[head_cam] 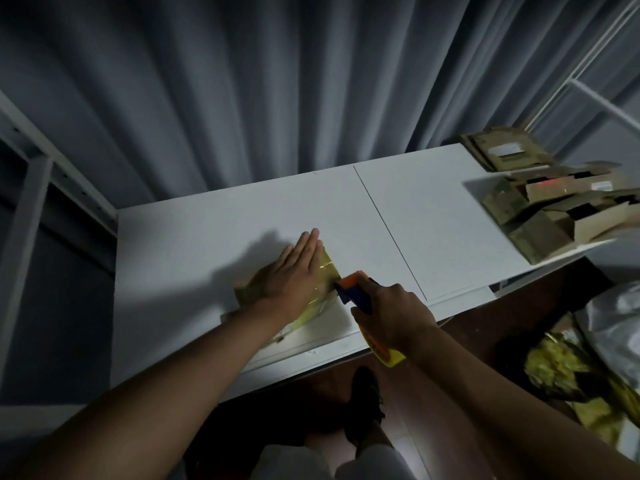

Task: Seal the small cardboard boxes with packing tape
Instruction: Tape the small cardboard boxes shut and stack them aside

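Low on the white surface (214, 216), near its near edge: small cardboard box (249, 289), top wrapped in glossy yellowish packing tape (323, 271). Left hand (294, 271) flat on the box top, fingers (310, 242) straight and together, pointing far, pressing down, gripping nothing. Right hand (391, 310) just right of the box, fingers curled round the handle of a tape dispenser (356, 289); orange-and-blue head touching the box's right edge, yellow tail sticking out toward the near side below the wrist. Far right on the surface: blurred heap of flattened and open cardboard boxes (554, 206). Grey curtain (277, 81) behind. Right of the surface, lower down: crumpled yellow tape scraps (568, 372).
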